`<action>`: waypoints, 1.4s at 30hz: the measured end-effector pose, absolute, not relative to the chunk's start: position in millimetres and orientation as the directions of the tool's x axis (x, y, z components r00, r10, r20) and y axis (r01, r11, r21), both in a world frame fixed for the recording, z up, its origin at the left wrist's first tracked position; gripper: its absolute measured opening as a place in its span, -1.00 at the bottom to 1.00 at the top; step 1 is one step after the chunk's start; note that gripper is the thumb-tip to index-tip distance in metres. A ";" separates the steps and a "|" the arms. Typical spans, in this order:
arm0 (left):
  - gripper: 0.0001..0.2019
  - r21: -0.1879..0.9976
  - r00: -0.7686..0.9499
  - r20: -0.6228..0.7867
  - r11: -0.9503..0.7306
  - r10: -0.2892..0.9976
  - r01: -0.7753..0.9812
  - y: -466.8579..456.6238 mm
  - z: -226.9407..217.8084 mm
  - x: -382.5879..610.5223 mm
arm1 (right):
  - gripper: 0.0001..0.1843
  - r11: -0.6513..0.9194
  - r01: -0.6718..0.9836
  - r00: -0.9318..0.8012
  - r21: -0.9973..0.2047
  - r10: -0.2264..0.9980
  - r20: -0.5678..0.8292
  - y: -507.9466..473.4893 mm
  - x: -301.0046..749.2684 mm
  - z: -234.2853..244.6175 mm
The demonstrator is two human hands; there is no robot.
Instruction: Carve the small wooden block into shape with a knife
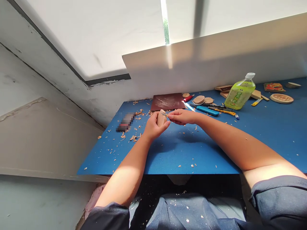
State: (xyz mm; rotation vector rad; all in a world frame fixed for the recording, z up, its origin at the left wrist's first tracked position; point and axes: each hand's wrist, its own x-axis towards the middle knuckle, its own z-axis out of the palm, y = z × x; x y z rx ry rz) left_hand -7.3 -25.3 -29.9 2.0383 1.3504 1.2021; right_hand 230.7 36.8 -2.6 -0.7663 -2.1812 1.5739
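Observation:
My left hand (154, 125) is wrapped round a pale wooden disc (161, 119), held tilted above the blue table (168, 156). In my right hand (181, 117) is a small carving knife (164, 114), gripped close to its blade. The metal blade rests at the upper part of the disc, and my fingers hide most of the handle. My left thumb reaches toward the fingers of my right hand. Behind both hands a dark reddish-brown board (166, 101) lies flat on the table.
Wood shavings (134, 138) are strewn over the left side. Right of my hands lie a blue utility knife (207, 110), a yellow-handled tool (226, 111) and round wood pieces (199, 100). A bottle of green liquid (240, 91) stands behind them. A blurred dark object (126, 122) lies left.

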 end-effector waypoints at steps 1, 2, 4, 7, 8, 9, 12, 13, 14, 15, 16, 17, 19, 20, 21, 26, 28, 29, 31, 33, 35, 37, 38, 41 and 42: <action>-0.41 0.722 0.168 0.428 -0.447 0.888 0.528 -25.6 -29.1 -7.4 | -0.32 0.242 0.221 -0.804 -0.945 0.594 -0.036 38.1 231.8 -3.0; -0.41 0.724 0.179 0.421 -0.448 0.889 0.524 -25.9 -28.1 -7.6 | -0.32 0.251 0.219 -0.808 -0.943 0.588 -0.032 39.4 232.9 -3.2; -0.42 0.732 0.199 0.402 -0.444 0.894 0.517 -26.3 -26.1 -7.8 | -0.31 0.282 0.227 -0.808 -0.932 0.589 -0.019 41.6 235.0 -2.9; -0.43 0.740 0.205 0.382 -0.431 0.901 0.517 -26.4 -24.5 -7.6 | -0.30 0.326 0.240 -0.794 -0.914 0.608 0.008 43.2 236.1 -2.3; -0.43 0.736 0.200 0.382 -0.428 0.902 0.524 -26.2 -24.4 -7.2 | -0.30 0.331 0.241 -0.786 -0.912 0.617 0.016 43.2 235.7 -2.6; -0.43 0.730 0.193 0.385 -0.426 0.902 0.534 -26.1 -24.6 -6.6 | -0.31 0.326 0.240 -0.779 -0.914 0.627 0.019 42.9 234.9 -3.6; -0.45 0.704 0.160 0.402 -0.416 0.901 0.576 -26.2 -25.8 -4.8 | -0.34 0.264 0.227 -0.761 -0.938 0.649 -0.002 41.1 230.2 -9.2; -0.45 0.695 0.147 0.408 -0.411 0.901 0.590 -26.5 -26.1 -4.2 | -0.35 0.236 0.217 -0.759 -0.947 0.650 -0.012 40.5 228.5 -11.4; -0.46 0.686 0.137 0.411 -0.405 0.901 0.604 -26.8 -26.3 -3.9 | -0.36 0.209 0.204 -0.761 -0.956 0.648 -0.021 40.1 227.0 -13.5; -0.46 0.679 0.130 0.415 -0.401 0.901 0.616 -27.3 -26.3 -3.6 | -0.38 0.179 0.187 -0.766 -0.966 0.643 -0.029 39.9 226.0 -15.1; -0.46 0.672 0.127 0.418 -0.400 0.899 0.623 -27.6 -26.2 -3.5 | -0.39 0.143 0.168 -0.773 -0.975 0.633 -0.041 40.1 225.6 -16.2; -0.46 0.668 0.130 0.420 -0.403 0.898 0.626 -28.0 -26.0 -3.5 | -0.40 0.098 0.153 -0.784 -0.983 0.618 -0.060 40.6 225.9 -16.6; -0.46 0.668 0.153 0.420 -0.419 0.894 0.614 -28.2 -25.5 -3.9 | -0.42 -0.002 0.146 -0.809 -0.989 0.576 -0.120 42.2 228.1 -15.7; -0.46 0.671 0.171 0.420 -0.431 0.892 0.603 -28.1 -25.3 -4.1 | -0.41 -0.040 0.151 -0.818 -0.988 0.556 -0.148 42.9 229.6 -14.7; -0.46 0.674 0.188 0.418 -0.442 0.889 0.592 -28.0 -25.1 -4.4 | -0.41 -0.063 0.157 -0.822 -0.986 0.544 -0.166 43.5 231.0 -13.4; -0.47 0.679 0.203 0.414 -0.450 0.887 0.580 -27.4 -24.5 -5.4 | -0.42 -0.052 0.132 -0.809 -0.990 0.572 -0.138 42.5 231.8 -9.6; -0.47 0.674 0.186 0.419 -0.441 0.889 0.593 -27.5 -24.6 -5.2 | -0.42 -0.028 0.129 -0.798 -0.991 0.590 -0.120 40.5 229.3 -10.6; -0.47 0.672 0.174 0.423 -0.437 0.889 0.599 -27.4 -24.8 -4.9 | -0.41 -0.008 0.122 -0.791 -0.992 0.603 -0.102 39.2 227.5 -11.7; -0.48 0.669 0.147 0.436 -0.429 0.888 0.608 -27.0 -25.7 -4.4 | -0.39 0.025 0.099 -0.772 -0.995 0.633 -0.061 36.0 223.1 -14.8; -0.51 0.665 0.123 0.449 -0.422 0.885 0.616 -26.1 -27.0 -3.9 | -0.38 0.022 0.073 -0.754 -0.997 0.656 -0.040 32.2 217.6 -17.9; -0.53 0.667 0.100 0.458 -0.416 0.883 0.618 -25.2 -28.3 -3.1 | -0.38 -0.012 0.050 -0.738 -0.999 0.673 -0.045 28.3 211.6 -20.1; -0.56 0.679 0.072 0.464 -0.406 0.883 0.612 -24.9 -28.7 -1.8 | -0.38 -0.035 0.017 -0.718 -0.999 0.695 -0.037 25.0 206.2 -21.2; -0.56 0.684 0.056 0.467 -0.401 0.882 0.609 -25.1 -28.5 -0.9 | -0.39 -0.039 0.000 -0.707 -0.999 0.707 -0.027 23.7 204.1 -21.3; -0.57 0.678 0.020 0.482 -0.388 0.876 0.625 -27.6 -26.2 2.4 | -0.38 -0.037 -0.027 -0.686 -0.999 0.727 -0.009 21.4 200.0 -21.0; -0.58 0.670 0.014 0.485 -0.382 0.874 0.636 -28.9 -25.0 3.6 | -0.38 -0.037 -0.029 -0.683 -0.999 0.731 -0.008 20.9 199.2 -20.9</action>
